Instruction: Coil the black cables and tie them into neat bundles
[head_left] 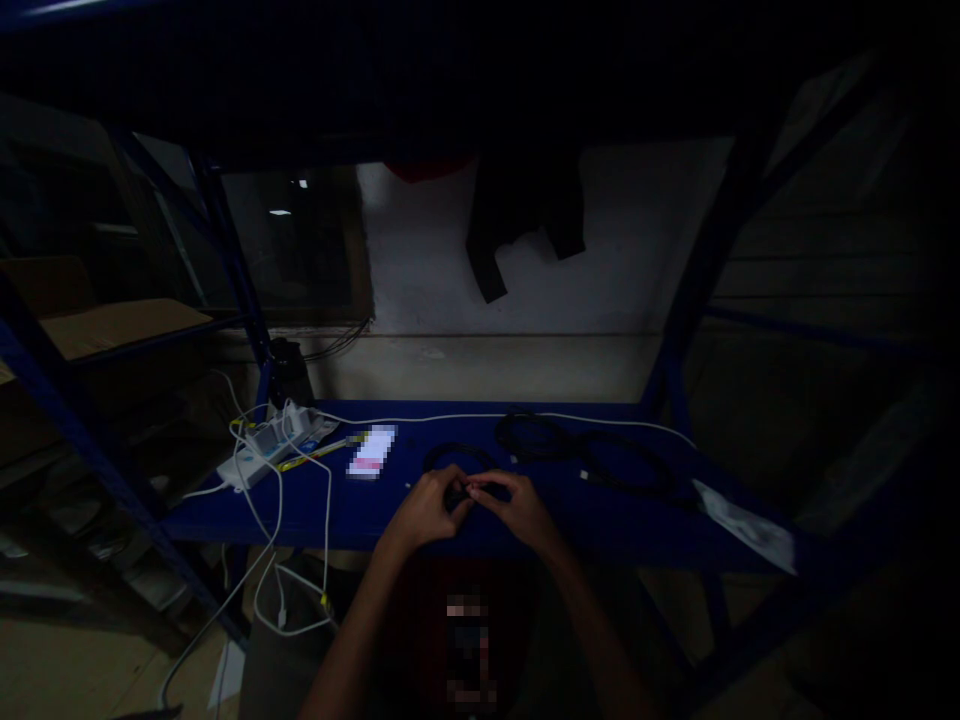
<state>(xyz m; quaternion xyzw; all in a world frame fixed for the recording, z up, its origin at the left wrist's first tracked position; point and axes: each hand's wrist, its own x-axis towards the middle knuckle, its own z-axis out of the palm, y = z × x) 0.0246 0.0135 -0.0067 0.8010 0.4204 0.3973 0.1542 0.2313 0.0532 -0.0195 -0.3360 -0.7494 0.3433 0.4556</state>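
My left hand (pixel 429 508) is closed around a black cable (pixel 456 494) above the front of the blue shelf (pixel 570 520). Thumb and fingertips of my right hand (pixel 519 508) pinch at that same cable, touching the left fingertips. The exact spot they grip is too dark and small to make out. A dark loop of cable (pixel 459 450) lies just behind both hands. To its right rest two more coiled black cables, one farther back (pixel 531 436) and one with a pale plug (pixel 585 475).
On the left sit a white power strip (pixel 262 455) with tangled white cords, a yellow pen-like stick (pixel 300 460) and a lit phone (pixel 373 452). A clear plastic packet (pixel 746 525) lies at the right edge. Blue posts (pixel 225 250) frame the shelf; dark clothing (pixel 525 210) hangs behind.
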